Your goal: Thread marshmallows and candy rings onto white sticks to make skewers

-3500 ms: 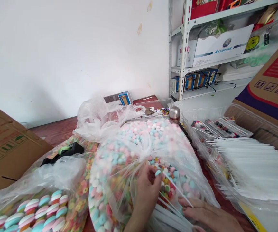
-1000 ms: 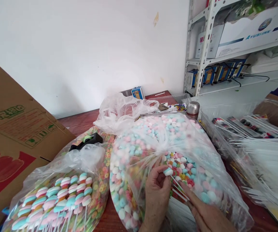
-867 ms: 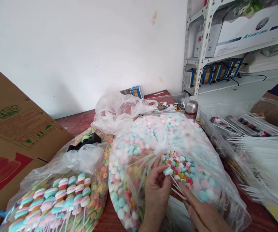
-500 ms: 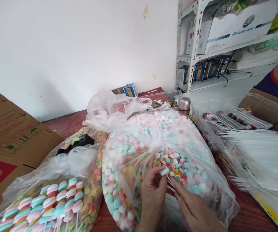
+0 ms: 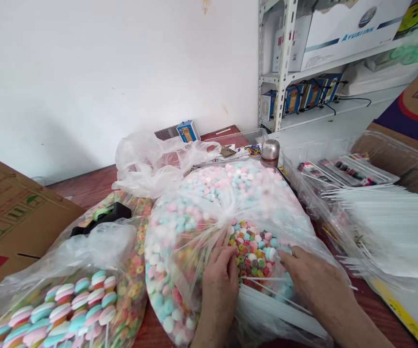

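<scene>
My left hand (image 5: 220, 273) is closed at the left rim of the opening in a large clear plastic bag (image 5: 194, 212). Its fingers are curled, and whatever they hold is hidden. On the opening's right side, my right hand (image 5: 305, 270) has its fingertips drawn together beside a blue-and-white marshmallow (image 5: 270, 254); I cannot make out what is in them. Small marshmallows and ring-shaped gummies (image 5: 248, 246) fill the space between the hands. Thin white sticks (image 5: 281, 309) lie below, with a couple of loose ones crossing over them.
At left, a bag holds marshmallow skewers (image 5: 64, 309), with a black tape dispenser (image 5: 102, 217) behind it. A clear bin (image 5: 303, 193) with white sticks (image 5: 386, 227) stands at right. Cardboard boxes (image 5: 16, 212) flank the table. A metal-topped container (image 5: 270, 152) is at the back.
My hands were together, with the blue-and-white marshmallow in the left and a stick in the right. They have moved apart, the right hand to the right. The view has shifted slightly.
</scene>
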Available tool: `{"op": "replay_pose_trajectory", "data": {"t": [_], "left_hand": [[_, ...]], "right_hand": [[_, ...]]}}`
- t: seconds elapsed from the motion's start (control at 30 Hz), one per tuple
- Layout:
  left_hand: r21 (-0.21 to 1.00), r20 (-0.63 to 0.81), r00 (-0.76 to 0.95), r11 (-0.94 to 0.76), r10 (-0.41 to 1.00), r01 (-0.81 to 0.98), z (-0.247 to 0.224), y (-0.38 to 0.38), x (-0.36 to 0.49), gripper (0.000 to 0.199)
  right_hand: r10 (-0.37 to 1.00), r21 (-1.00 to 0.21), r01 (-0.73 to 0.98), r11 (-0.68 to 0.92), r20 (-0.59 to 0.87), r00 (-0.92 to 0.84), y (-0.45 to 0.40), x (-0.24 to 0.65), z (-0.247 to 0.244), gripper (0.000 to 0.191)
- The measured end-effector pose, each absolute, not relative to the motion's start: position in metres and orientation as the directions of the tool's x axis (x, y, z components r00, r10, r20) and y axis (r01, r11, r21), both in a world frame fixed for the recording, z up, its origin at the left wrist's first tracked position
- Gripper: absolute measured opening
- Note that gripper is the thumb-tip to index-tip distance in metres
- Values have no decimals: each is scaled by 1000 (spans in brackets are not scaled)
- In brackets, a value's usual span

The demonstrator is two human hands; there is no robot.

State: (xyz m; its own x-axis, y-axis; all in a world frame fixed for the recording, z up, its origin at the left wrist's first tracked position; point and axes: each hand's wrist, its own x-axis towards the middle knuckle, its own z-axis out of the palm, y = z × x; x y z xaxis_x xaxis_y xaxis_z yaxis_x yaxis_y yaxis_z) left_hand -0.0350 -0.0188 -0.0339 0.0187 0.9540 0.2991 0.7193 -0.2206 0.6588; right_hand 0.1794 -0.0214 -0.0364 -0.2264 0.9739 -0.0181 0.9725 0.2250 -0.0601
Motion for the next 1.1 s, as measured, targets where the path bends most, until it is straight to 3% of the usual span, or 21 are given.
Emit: {"op": "replay_pose_trajectory", "data": {"t": [0.17, 0.27, 0.37, 0.67, 0.87, 1.0, 1.1], "left_hand": [[500, 294, 168, -301, 941, 812, -33, -16, -27, 19], [329, 299, 260, -355, 918, 875, -40, -13, -17, 16], [240, 302, 316, -393, 899, 888, -44, -8, -14, 13], [220, 260, 262, -321, 929, 921, -35, -6, -32, 17], [104, 168, 249, -268, 954, 958, -33, -7, -27, 13], [29, 110, 258, -263, 960, 964, -31, -6, -22, 11], [59, 106, 259, -266, 960, 962, -29, -6, -22, 14]], "right_hand": [[963, -18, 965, 260, 75, -258, -40, 182, -38, 33], [962, -11, 965, 263, 74, -261, -39, 179, -38, 31], [956, -18, 958, 287, 65, -286, -35, 178, -33, 31], [948, -59, 947, 315, -12, -317, -28, 158, -24, 35], [936, -120, 934, 336, -72, -346, -20, 153, -24, 30], [947, -120, 944, 307, -61, -316, -15, 148, -23, 31], [949, -194, 933, 304, -30, -315, -16, 152, -29, 31]]}}
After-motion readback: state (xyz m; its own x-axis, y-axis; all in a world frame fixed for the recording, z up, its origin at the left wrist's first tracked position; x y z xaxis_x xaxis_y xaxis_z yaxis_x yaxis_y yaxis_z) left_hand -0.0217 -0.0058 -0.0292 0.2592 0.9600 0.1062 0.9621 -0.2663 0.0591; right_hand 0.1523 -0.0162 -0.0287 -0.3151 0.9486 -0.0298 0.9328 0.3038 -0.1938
